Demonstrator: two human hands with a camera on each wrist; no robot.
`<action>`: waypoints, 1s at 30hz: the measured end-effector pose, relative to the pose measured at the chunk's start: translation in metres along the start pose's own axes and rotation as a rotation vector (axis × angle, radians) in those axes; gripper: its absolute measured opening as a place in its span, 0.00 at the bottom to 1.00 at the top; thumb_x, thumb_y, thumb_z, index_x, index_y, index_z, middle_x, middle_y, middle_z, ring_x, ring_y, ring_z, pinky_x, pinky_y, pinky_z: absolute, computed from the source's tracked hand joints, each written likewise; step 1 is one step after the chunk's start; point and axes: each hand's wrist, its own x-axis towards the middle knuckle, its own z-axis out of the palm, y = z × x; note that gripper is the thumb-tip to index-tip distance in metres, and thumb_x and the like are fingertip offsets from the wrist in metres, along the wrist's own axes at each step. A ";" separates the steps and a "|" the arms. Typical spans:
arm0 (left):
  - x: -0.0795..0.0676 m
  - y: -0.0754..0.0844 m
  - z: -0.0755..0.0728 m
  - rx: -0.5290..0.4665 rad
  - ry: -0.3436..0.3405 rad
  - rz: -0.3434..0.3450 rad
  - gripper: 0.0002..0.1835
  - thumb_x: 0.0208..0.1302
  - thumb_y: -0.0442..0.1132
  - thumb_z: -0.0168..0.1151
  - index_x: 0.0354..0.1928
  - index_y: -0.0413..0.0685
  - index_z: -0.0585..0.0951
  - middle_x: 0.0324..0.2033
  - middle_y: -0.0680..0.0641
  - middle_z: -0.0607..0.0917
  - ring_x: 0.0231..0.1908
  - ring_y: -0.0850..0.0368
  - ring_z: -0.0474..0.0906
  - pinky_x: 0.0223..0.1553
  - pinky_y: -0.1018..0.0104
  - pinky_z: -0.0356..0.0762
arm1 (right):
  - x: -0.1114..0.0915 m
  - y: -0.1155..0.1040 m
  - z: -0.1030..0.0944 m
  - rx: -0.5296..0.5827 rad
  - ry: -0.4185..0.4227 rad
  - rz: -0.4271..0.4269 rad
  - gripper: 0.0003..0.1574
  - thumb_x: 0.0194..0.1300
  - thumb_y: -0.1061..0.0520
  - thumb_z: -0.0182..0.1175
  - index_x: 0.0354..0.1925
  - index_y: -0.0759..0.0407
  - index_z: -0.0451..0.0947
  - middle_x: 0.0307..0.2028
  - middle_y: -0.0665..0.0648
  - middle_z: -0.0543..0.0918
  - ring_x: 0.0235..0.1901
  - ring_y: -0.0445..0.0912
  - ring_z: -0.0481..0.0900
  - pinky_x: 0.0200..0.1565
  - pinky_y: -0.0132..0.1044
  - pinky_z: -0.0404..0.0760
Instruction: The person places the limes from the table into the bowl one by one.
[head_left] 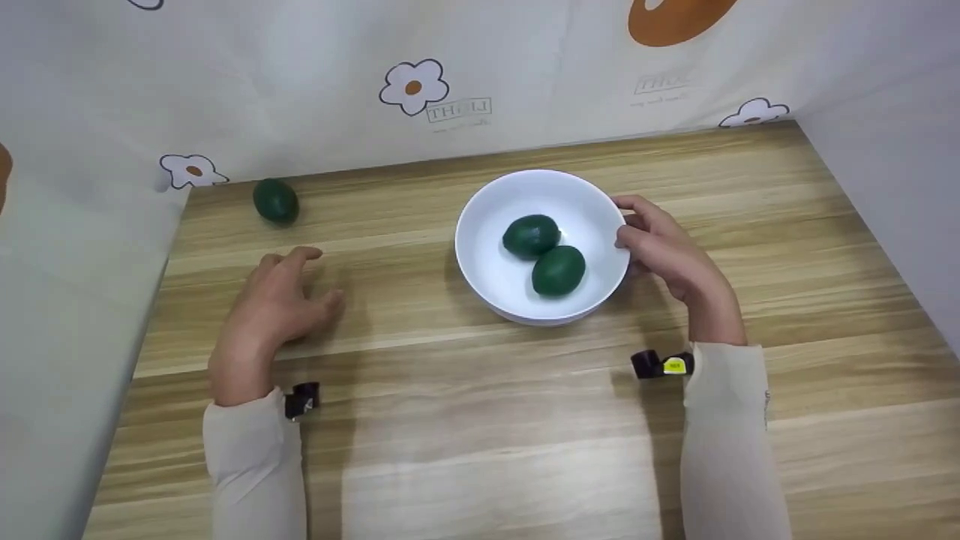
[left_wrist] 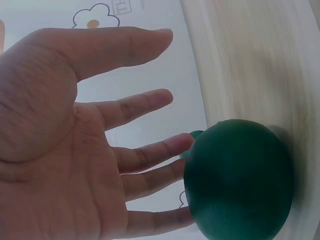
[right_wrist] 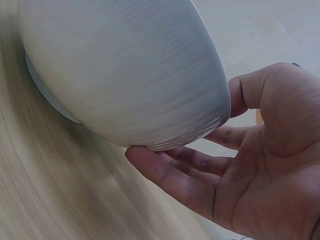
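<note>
Inside the bowl (head_left: 484,217), we see two green fruits (head_left: 559,271) lying side by side against each other. At the bowl's right rim is our right hand (head_left: 671,251), its thumb and fingers pinching the wall, the fingers set against the outside. Well to the left of the bowl hangs our left hand (head_left: 274,307), fingers spread and loosely bent, thumb apart, with hold of nothing. Farther left and a little behind the bowl, near the cloth (head_left: 300,112), we have the far fruit (head_left: 276,201) on the table (head_left: 480,420). Our left wrist view also shows a near fruit (left_wrist: 240,180) low beside the left palm, left of the bowl and hidden from above; we cannot tell whether the fingers touch it. Nearer to us than the bowl, each pale sleeve (head_left: 255,465) has a small black device (head_left: 645,364) at its cuff
</note>
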 end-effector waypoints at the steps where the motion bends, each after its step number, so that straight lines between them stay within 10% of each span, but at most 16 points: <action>1: 0.000 -0.001 0.000 -0.002 -0.005 -0.003 0.40 0.72 0.51 0.62 0.79 0.41 0.63 0.72 0.23 0.65 0.72 0.26 0.63 0.70 0.27 0.65 | 0.000 0.000 0.000 0.003 0.000 -0.001 0.41 0.68 0.62 0.47 0.78 0.56 0.62 0.68 0.68 0.74 0.44 0.46 0.85 0.40 0.37 0.90; 30: -0.004 -0.019 -0.009 0.003 -0.163 -0.144 0.42 0.69 0.47 0.65 0.78 0.34 0.62 0.76 0.21 0.59 0.74 0.23 0.60 0.72 0.29 0.64 | -0.001 -0.001 0.000 -0.019 0.008 -0.002 0.40 0.67 0.62 0.46 0.78 0.57 0.62 0.69 0.68 0.74 0.45 0.46 0.85 0.41 0.36 0.89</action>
